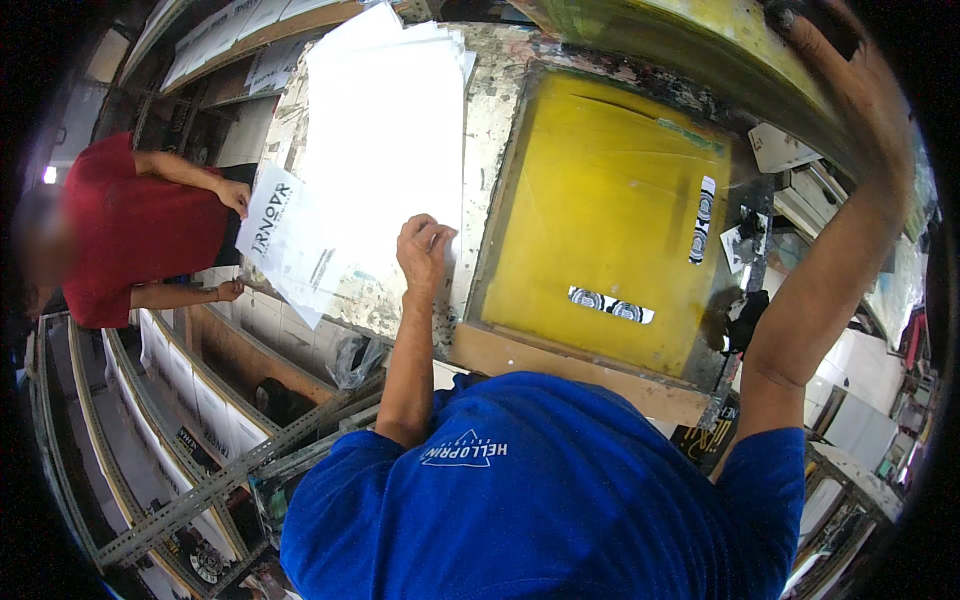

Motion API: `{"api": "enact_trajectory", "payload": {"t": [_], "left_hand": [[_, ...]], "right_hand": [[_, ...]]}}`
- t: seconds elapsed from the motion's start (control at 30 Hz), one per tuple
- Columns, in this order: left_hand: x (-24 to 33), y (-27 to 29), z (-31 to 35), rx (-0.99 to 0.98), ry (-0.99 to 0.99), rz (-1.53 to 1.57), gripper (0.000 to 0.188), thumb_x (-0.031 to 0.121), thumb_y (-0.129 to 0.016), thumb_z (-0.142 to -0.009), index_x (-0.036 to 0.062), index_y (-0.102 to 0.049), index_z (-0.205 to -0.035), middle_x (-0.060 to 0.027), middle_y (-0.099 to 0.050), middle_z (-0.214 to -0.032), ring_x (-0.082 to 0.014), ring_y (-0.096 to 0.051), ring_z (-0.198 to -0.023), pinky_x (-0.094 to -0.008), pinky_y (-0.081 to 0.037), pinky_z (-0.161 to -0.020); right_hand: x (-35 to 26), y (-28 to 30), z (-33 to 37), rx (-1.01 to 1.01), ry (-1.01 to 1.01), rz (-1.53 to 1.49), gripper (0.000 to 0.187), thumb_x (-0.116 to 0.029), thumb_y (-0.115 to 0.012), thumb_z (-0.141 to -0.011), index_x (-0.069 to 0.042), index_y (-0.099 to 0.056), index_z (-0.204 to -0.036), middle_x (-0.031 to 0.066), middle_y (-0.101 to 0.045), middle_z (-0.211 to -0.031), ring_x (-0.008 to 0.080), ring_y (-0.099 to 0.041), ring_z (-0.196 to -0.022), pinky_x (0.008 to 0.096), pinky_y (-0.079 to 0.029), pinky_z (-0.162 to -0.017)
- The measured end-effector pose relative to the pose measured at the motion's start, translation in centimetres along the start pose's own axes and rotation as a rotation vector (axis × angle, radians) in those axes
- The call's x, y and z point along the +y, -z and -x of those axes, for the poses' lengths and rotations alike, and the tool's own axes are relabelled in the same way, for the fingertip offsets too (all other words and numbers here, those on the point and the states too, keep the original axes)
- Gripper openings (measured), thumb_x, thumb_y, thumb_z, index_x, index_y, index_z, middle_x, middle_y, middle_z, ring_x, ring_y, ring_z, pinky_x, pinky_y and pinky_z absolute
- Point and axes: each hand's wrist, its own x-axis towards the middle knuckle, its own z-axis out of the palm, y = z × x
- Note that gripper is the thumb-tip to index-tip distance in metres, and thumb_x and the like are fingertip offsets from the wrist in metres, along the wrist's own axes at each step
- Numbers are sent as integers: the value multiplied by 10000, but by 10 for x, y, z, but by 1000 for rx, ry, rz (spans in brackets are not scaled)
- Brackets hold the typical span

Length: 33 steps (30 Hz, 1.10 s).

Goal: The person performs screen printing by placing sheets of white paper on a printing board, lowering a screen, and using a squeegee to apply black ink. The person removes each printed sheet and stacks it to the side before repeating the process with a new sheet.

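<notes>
White stack (385, 130) seen on the paint-spotted table (482, 110), left of the yellow board (600, 200); its sheets are unevenly squared at the far end. The left hand (424, 250) is placed at the stack's near right part, back of the hand uppermost; its grip is curled, fingertips drawn together by the right edge. Whether a sheet is pinched there cannot be told. The right arm is stretched far and to the right, and the right hand (845, 65) is raised beside the tilted screen (740, 70), which is held up over the far right side of the table. That grip is partly cut off by the dark rim of the view; whether it is closed on the frame cannot be told. On the board two pale strips with round dark designs are noted: one (612, 305) near, laid roughly crosswise, one (702, 220) farther and to the right, set lengthwise. A brown ledge (580, 372) is seen along the board's near side. At left, a printed sheet (288, 240) is held at its left edge by a co-worker (150, 230) in a red shirt. Metal-edged shelves (200, 370) are seen near left, with a clear bag (356, 360) beside the table.
</notes>
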Motion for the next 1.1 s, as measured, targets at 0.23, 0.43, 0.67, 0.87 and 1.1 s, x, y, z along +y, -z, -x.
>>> {"api": "enact_trajectory", "payload": {"t": [0.23,0.43,0.67,0.87,1.1], "left_hand": [[20,7,-15,49,-254,-237,198,182,-856,-784,44,-790,-910,-63,-621,-1095,-185,-599,-907,-321,-489,-720],[64,11,-35,113,99,213,82,122,-810,-813,53,-797,-856,-59,-669,-1124,-181,-634,-928,-330,-484,-744],[105,4,-25,-448,-214,-290,503,518,-678,-913,160,-729,-1263,-136,-471,-1553,-443,-338,-1464,-594,-276,-1181],[108,-87,-23,-550,-445,-323,609,485,-643,-927,224,-554,-1469,-101,-350,-1638,-465,-222,-1515,-674,-174,-1198],[177,-188,-28,-729,-711,-267,655,539,-622,-913,237,-525,-1486,-70,-305,-1655,-391,-185,-1542,-627,-118,-1236]], "right_hand": [[9,16,-14,-215,-37,-300,425,-258,-815,-833,58,-739,-1107,111,-759,-923,169,-681,-804,306,-545,-768],[34,7,-13,-210,62,-324,393,-251,-794,-824,50,-754,-1073,87,-754,-835,144,-655,-693,295,-531,-662],[20,13,-9,-183,85,-157,357,-255,-800,-811,-1,-772,-1061,94,-768,-849,183,-668,-684,311,-539,-706],[9,15,-7,-96,118,26,341,-270,-803,-813,-29,-780,-1053,129,-777,-917,235,-700,-782,358,-550,-782],[47,10,-34,-298,-179,-71,388,-299,-819,-802,-5,-779,-1052,157,-777,-940,251,-714,-814,366,-558,-801]]}}
